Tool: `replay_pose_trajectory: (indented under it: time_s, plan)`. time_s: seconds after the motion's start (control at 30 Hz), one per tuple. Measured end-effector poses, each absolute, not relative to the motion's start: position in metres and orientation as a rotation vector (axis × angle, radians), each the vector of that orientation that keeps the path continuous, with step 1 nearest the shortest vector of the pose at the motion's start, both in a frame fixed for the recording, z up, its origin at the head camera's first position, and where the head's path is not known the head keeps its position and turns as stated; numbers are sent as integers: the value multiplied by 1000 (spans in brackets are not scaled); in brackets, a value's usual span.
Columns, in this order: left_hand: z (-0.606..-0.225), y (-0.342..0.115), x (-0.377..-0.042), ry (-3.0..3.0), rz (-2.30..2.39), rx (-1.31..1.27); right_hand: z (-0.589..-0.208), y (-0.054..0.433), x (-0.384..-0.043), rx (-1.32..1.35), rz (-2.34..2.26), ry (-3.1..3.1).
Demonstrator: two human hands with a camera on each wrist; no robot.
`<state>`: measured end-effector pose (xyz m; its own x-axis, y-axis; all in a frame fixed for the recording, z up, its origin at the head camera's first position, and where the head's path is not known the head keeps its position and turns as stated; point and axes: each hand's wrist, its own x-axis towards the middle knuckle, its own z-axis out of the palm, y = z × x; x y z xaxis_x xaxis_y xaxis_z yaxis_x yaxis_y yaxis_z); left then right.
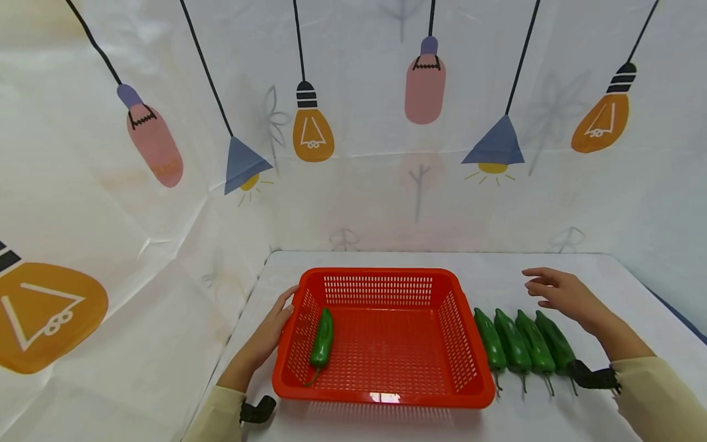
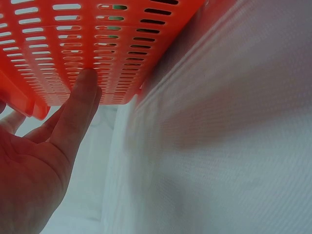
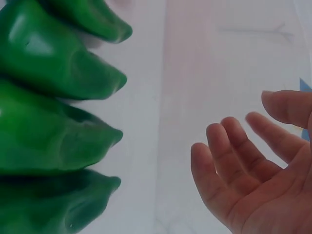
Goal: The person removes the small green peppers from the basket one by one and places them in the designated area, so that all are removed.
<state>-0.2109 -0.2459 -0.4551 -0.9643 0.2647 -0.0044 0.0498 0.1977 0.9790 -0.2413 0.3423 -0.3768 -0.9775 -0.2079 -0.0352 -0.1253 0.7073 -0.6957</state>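
A red plastic basket with slotted walls stands on the white table. Inside it, near the left wall, lies one green chili pepper. My left hand holds the basket's left rim; in the left wrist view its fingers lie against the slotted outer wall. Several more green peppers lie side by side to the right of the basket, stems toward me. My right hand hovers above and beyond these peppers, fingers loosely bent and holding nothing. In the right wrist view, the pepper tips point toward that hand.
The white tabletop ends at a back edge against a white sheet printed with hanging lamps. The sheet also runs along the left side. A dark strap piece on the right wrist overlaps the rightmost pepper in the head view.
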Motion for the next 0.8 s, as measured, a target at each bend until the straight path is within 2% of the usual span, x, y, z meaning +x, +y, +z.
replay_pose_trajectory:
  time_s: [0.8]
  plan:
    - [-455, -247, -211, 2294, 1863, 310, -352, 280, -252, -415, -1245, 2816]
